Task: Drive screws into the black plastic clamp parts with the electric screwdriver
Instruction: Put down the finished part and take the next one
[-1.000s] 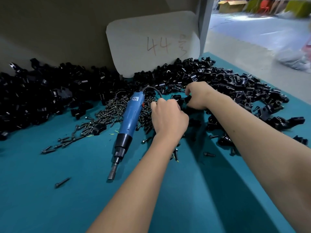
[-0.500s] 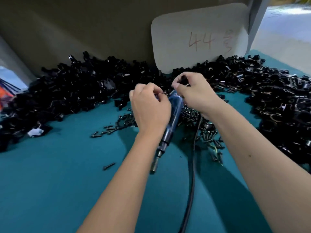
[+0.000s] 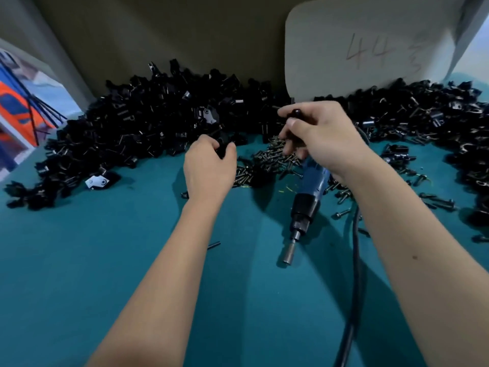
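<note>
My right hand (image 3: 325, 139) grips the upper end of the blue electric screwdriver (image 3: 313, 181). The tool hangs tilted, its metal bit (image 3: 289, 256) pointing down just above the teal table (image 3: 105, 260). My left hand (image 3: 209, 169) is to the left of it, fingers curled around a small black clamp part (image 3: 224, 149), most of which is hidden. A heap of dark screws (image 3: 264, 162) lies between and behind the two hands. Black clamp parts are piled at the back left (image 3: 145, 123) and back right (image 3: 423, 115).
The screwdriver's black cable (image 3: 356, 260) runs down along my right forearm to the bottom edge. A white card marked "44" (image 3: 370, 49) leans on the back wall. One loose screw (image 3: 214, 245) lies by my left forearm; more screws (image 3: 436, 202) are scattered right.
My hands have come apart: the right one has carried the screwdriver to the right and more upright, and the left hand has moved left with the clamp part. The view has swung left.
</note>
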A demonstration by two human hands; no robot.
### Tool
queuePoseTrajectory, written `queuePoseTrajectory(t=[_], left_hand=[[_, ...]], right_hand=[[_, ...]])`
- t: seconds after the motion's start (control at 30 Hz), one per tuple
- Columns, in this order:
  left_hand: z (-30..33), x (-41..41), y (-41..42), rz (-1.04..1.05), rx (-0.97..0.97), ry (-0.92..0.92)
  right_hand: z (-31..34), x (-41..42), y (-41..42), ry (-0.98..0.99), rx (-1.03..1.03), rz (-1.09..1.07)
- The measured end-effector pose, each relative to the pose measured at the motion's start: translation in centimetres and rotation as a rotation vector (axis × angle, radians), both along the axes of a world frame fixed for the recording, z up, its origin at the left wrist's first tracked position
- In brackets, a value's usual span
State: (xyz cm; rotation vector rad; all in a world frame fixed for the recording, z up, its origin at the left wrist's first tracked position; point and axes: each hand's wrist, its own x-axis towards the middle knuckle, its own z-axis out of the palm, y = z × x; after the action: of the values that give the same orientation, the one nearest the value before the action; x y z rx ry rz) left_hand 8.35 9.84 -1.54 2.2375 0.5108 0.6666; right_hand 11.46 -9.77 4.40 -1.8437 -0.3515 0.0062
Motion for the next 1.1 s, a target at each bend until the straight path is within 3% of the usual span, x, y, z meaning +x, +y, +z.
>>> queuePoseTrajectory(t=[0.17, 0.3, 0.47, 0.67, 0.77, 1.1], left_hand=[[1.1, -1.2, -1.8, -0.196, -0.763, -0.143], [0.8, -2.0, -2.8, -0.363, -0.736, -0.095], [0.5, -2.3, -3.8, -0.433, -0.747, -0.077], [1.4, -1.6, -3.5, -0.448, -1.404, -0.107], [0.9, -1.7, -3.5, -0.381, -1.338, -0.214], [0.0, -1.6, -3.6, -0.565, -1.088, -0.283]], right_hand=[[-0.7, 0.5, -1.4, 0.038, 0.051, 0.020], [-1.4, 0.2, -1.7, 0.031, 0.058, 0.045], [-1.9, 0.0, -1.8, 0.150, 0.224, 0.134], [-2.3, -0.2, -1.8, 0.090, 0.219, 0.125], [-2.4, -0.2, -2.0, 0.082, 0.213, 0.095], [-2.9, 0.0, -1.8, 0.046, 0.336, -0.010]])
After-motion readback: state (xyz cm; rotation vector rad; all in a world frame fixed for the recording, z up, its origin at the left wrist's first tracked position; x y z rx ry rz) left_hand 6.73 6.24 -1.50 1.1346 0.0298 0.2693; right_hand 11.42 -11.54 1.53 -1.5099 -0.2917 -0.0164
